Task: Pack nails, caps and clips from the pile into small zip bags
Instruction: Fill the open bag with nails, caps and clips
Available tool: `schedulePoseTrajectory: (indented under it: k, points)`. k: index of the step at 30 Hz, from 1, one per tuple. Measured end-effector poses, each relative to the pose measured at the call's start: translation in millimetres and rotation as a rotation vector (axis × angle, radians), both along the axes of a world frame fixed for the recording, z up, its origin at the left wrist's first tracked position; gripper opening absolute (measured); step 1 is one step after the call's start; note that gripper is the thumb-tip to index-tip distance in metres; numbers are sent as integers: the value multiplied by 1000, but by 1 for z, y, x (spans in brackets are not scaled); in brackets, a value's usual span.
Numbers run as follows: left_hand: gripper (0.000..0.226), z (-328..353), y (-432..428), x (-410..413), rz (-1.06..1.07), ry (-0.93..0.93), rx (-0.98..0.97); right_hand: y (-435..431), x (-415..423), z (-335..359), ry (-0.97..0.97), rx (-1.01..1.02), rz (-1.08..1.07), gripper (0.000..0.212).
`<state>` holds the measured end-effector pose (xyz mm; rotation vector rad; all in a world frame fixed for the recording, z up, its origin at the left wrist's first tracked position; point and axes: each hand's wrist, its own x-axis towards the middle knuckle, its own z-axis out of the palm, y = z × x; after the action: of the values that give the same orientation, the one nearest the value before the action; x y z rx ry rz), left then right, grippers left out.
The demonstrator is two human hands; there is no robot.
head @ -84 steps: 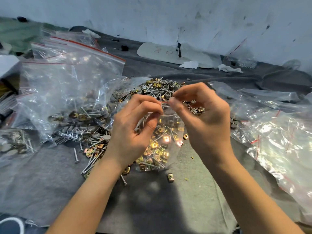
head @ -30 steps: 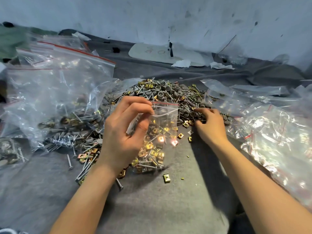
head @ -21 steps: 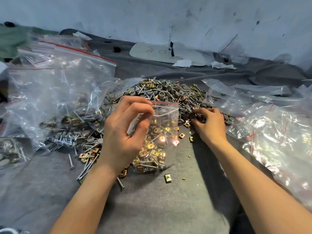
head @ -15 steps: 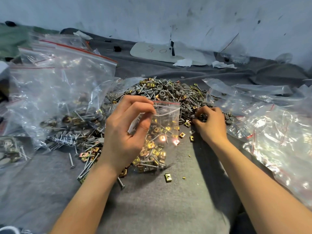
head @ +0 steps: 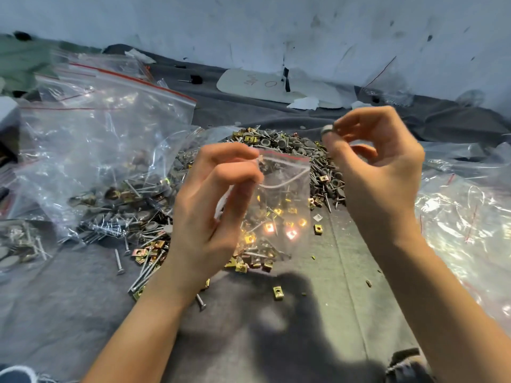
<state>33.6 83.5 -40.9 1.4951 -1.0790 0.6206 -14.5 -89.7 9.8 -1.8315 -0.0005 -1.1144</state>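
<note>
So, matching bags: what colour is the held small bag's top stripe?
Red stripe, clearest in the head view.

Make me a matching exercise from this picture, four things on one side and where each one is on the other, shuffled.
1 small zip bag
2 grey cap
3 lone brass clip
4 large zip bag

A pinched by right hand
B on bare grey cloth
C held by left hand
D left of the pile

Pairs: 1-C, 2-A, 3-B, 4-D

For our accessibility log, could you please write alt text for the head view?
A person's left hand holds a small zip bag while the right hand pinches a grey cap over the hardware pile on grey cloth.
</note>
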Motion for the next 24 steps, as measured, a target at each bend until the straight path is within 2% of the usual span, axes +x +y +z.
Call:
schedulePoseTrajectory:
  k: [2,4,8,12,15,17,20,24]
  points:
    - [13,4,-1,-2,-38,-21,41,13,-11,9,-66,-7,107,22]
    - [11,6,-3,-4,-49,-33,93,19,-18,14,-54,-31,195,21]
    - [10,2,-9,-5,-46,3,119,13,-24,13,170,-138,301,14]
    - [10,-1,-12,-4,-43,24,128,4,-24,9,258,-239,226,3]
    - [10,-1,-14,-4,-36,34,111,-13,-18,8,191,-111,107,6]
    - [10,-1,-14,-4,-32,43,105,-39,-12,0,237,-54,-93,6]
    - [10,0,-15,-6,-29,51,99,-82,-4,-27,565,-8,-349,8]
    - [10,2,-17,-7,-30,61,78,-105,-1,-65,1000,-41,-349,8]
